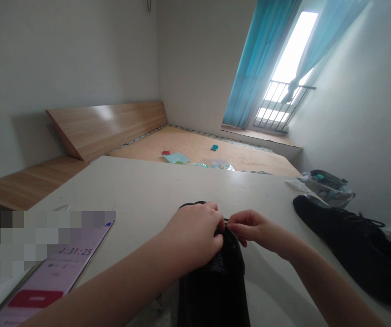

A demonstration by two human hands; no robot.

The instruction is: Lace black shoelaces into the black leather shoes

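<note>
A black shoe [216, 290] sits on the white tabletop in front of me, its heel end toward me. My left hand [197, 234] lies across the top of the shoe, fingers curled over the lacing area and gripping it. Just to the right, my right hand [250, 225] is closed in a pinch at the shoe's edge. A short dark bit of shoelace [226, 220] shows at its fingertips; the rest is hidden by my fingers. The matching black lace-up shoe [355, 245] lies on the right side of the table, its laces tied.
A phone [56, 272] with a running timer lies at the left of the white table [141, 186]. A clear bag [331, 186] of items is at the right edge. Beyond are a bed [188, 141] with small packets, a wooden headboard [114, 125] and blue curtains [260, 59].
</note>
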